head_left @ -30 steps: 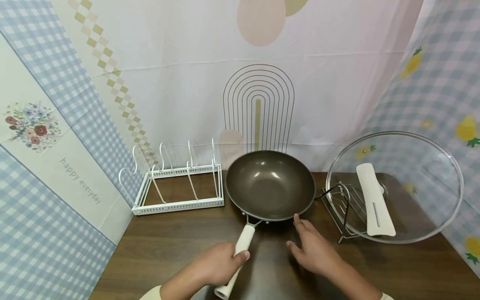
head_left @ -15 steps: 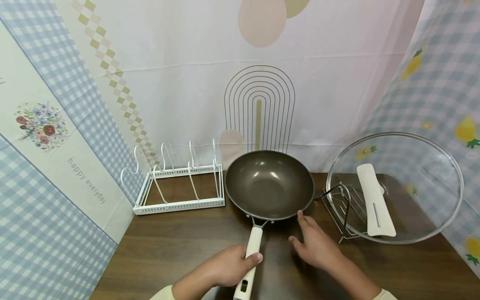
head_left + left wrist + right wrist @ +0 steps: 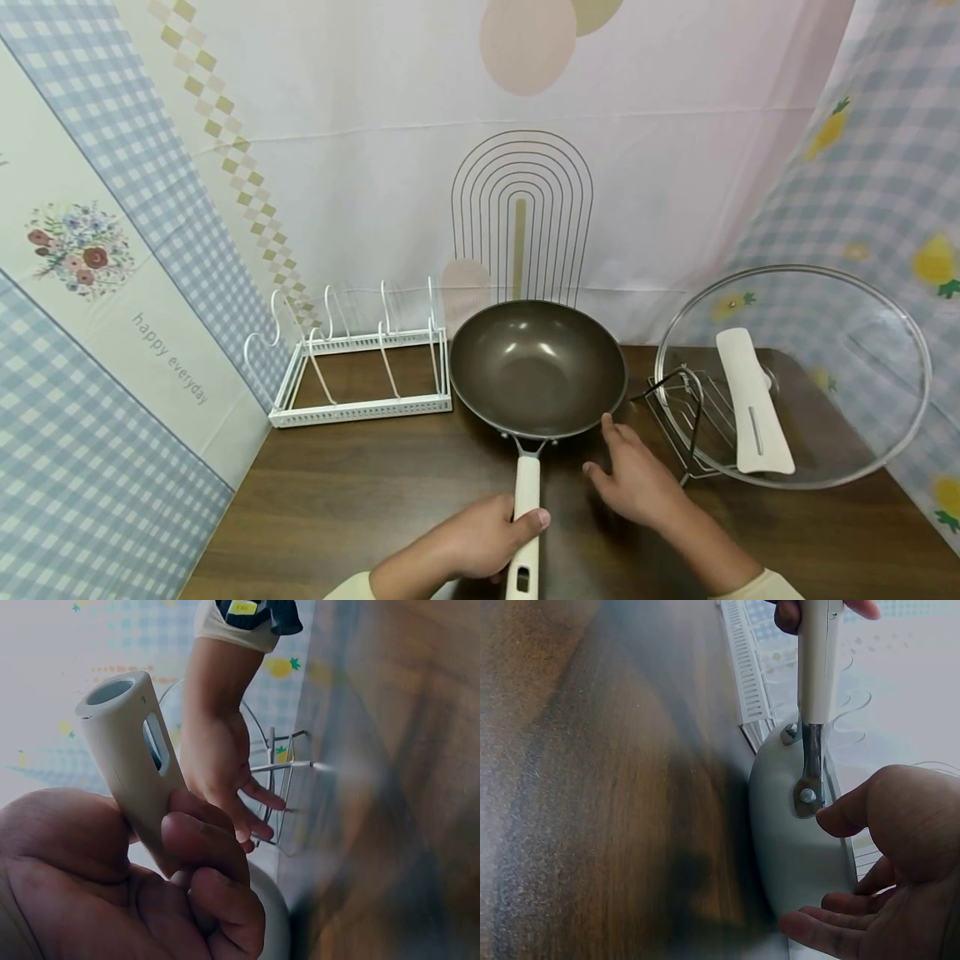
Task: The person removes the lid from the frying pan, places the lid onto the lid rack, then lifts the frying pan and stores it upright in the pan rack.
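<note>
A dark-coated wok (image 3: 536,371) with a cream handle (image 3: 527,483) is in the middle of the head view, its handle toward me. My left hand (image 3: 491,535) grips that handle, thumb across the top; in the left wrist view the fingers (image 3: 214,847) curl round it. At the wok's front right rim is my right hand (image 3: 637,475), its fingers extended and the index fingertip at the rim. From the right wrist view, the wok's pale outer side (image 3: 795,840) shows beside the loosely spread right hand (image 3: 900,862).
A white wire rack (image 3: 360,408) with several upright dividers stands left of the wok. To the right, a metal wire stand (image 3: 678,425) bears a large glass lid (image 3: 840,400) with a cream handle piece (image 3: 753,400). Patterned cloth (image 3: 360,192) hangs behind the wooden table (image 3: 337,483).
The wok's handle has swung to the right, with my left hand gripping it, and now points nearly straight toward me. My right hand has shifted slightly right and up along the rim.
</note>
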A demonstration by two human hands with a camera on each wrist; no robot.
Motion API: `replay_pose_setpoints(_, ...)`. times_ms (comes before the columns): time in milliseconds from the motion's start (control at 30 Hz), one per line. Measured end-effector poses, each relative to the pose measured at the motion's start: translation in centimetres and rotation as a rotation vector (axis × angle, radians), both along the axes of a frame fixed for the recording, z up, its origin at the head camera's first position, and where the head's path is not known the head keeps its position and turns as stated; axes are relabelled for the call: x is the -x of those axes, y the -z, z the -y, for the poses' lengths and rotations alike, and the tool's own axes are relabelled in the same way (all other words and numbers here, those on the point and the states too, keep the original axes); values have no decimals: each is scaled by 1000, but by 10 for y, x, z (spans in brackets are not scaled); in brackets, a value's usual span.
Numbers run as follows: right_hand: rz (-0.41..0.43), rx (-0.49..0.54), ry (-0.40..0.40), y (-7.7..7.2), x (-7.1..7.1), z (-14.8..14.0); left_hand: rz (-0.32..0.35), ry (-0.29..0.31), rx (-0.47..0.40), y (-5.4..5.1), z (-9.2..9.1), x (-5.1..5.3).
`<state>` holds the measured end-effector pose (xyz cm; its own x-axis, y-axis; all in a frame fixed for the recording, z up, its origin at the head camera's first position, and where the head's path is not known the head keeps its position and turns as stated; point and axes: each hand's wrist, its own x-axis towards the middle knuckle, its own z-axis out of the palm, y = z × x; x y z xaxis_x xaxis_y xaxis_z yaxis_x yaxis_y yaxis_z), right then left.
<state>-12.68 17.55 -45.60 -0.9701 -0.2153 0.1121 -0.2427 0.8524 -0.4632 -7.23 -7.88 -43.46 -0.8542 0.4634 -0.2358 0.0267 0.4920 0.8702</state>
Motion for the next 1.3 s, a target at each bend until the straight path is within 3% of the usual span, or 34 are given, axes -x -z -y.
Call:
replay_pose_setpoints(300, -1, 27, 1, 1, 5, -2, 7, -12, -6, 3, -10, -2)
replay_pose_setpoints(533, 4, 45, 9, 2, 8, -4, 26, 0, -61, 4, -16, -3)
replay_pose_setpoints(733, 21, 78, 17, 4, 6, -4, 38, -24, -42, 6, -14, -3)
replay_pose_setpoints(833, 51, 125, 31, 2, 5, -4, 67, -27, -86, 8, -13, -1)
replay_pose_setpoints(1033, 188, 311, 84, -4, -4, -3, 62, -56, -124, 13, -8, 6)
replay_pose_setpoints(1300, 477, 848, 99, -10, -25, 1, 94, -60, -170, 14, 3, 14)
